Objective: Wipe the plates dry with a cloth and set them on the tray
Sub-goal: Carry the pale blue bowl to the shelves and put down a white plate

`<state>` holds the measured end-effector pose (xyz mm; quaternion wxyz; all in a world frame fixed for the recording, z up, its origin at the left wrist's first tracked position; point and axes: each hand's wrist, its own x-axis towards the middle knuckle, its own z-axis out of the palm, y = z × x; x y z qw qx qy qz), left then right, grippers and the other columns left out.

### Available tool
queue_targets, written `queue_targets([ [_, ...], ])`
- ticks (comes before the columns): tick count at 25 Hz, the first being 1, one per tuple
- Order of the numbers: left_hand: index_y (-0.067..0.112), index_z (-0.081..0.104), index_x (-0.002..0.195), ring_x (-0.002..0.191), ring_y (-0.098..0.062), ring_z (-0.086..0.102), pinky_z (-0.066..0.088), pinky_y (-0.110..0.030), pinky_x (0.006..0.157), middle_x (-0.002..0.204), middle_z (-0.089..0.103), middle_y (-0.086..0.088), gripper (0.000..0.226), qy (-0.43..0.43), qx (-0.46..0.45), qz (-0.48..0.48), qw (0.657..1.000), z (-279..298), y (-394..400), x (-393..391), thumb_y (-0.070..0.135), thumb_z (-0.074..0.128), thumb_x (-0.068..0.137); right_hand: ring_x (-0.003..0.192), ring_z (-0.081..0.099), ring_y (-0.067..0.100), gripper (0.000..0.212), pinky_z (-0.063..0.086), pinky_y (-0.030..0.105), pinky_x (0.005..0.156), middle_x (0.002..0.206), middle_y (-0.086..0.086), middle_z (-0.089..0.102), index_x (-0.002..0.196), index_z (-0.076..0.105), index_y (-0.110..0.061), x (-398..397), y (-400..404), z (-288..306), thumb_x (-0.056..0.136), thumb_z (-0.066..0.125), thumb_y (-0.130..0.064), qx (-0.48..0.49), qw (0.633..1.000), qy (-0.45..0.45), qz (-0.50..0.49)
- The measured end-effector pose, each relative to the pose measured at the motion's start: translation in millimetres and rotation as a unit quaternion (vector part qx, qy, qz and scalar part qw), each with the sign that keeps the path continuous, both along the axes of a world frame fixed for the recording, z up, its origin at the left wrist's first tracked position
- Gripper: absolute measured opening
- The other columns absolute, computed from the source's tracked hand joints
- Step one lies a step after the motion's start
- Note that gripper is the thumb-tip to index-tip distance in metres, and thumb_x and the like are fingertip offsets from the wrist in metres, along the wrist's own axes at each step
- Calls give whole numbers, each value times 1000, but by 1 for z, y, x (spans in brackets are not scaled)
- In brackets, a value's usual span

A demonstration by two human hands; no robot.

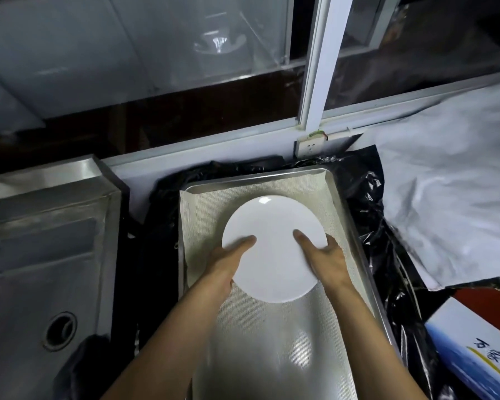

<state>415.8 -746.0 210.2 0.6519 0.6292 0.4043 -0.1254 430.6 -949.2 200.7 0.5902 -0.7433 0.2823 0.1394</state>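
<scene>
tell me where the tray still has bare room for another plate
The near half of the tray, bare mat between the plate and the near edge. A narrower strip lies behind the plate. The middle is crowded: left hand and right hand grip it.

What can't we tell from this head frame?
- Fingers of both hands, left and right: under the plate, only thumbs show.
- Whether the plate rests on the tray liner or hangs above it: contact hidden by the plate.
- Drying cloth: none in view.
- Box at right: cut off by the frame edge.
</scene>
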Motion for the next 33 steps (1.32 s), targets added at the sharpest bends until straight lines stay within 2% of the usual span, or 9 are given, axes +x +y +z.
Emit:
queue_targets([
  [3,20,78,87,91,-24,73,59,-42,85,91,79,0,18,15,-44,5,999,6,1,-3,27,87,73,100,70,22,64,58,38,87,114,2,73,127,64,-15,-2,2,5,77,84,-50,29,999,0,-15],
  [6,28,82,81,91,-23,73,58,-39,84,93,79,1,8,7,-72,-4,997,11,7,-14,28,86,74,94,71,17,66,56,31,72,109,-1,74,125,63,-16,-15,6,12,73,88,-47,71,997,-8,-34],
  [8,28,82,81,91,-25,74,59,-43,86,91,79,0,10,-7,-68,3,998,20,14,-28,27,86,72,95,72,18,70,58,34,76,109,-1,75,125,63,-17,-31,11,19,68,90,-48,89,995,-19,-40],
  [10,17,80,90,92,-29,74,59,-47,87,94,79,-6,20,-20,-72,17,997,35,20,-43,24,87,72,97,73,21,66,60,42,85,110,-1,76,125,63,-19,-47,18,29,71,90,-45,103,994,-22,-40],
  [12,13,77,98,89,-29,75,60,-44,82,95,79,-7,27,-30,-76,24,996,52,30,-62,21,86,73,97,74,20,59,60,44,88,110,-2,77,124,65,-19,-62,28,41,75,88,-42,112,993,-31,-24],
  [18,16,75,98,78,-22,76,58,-31,65,85,79,0,29,-72,-68,100,990,94,82,-139,26,86,74,99,74,21,59,61,46,88,110,-4,77,123,67,-22,-101,85,82,72,89,-43,137,986,-68,69],
  [23,18,71,104,91,-26,72,59,-40,82,94,77,-2,47,-74,-46,194,977,124,144,-214,36,91,65,95,76,22,48,62,47,86,103,-3,79,116,70,-22,-143,159,111,76,88,-40,161,971,-71,164],
  [27,17,71,97,83,-27,72,57,-35,66,88,76,-4,39,-95,-41,287,952,144,195,-293,31,91,66,90,77,23,45,62,43,83,97,-2,80,111,73,-17,-194,225,136,75,88,-39,164,954,-71,242],
  [33,19,80,88,87,-28,73,60,-42,78,86,79,-2,28,-124,-28,396,910,171,270,-453,29,92,65,75,77,16,45,58,25,54,88,-4,80,107,73,-15,-311,333,178,74,89,-41,188,906,-57,376],
])
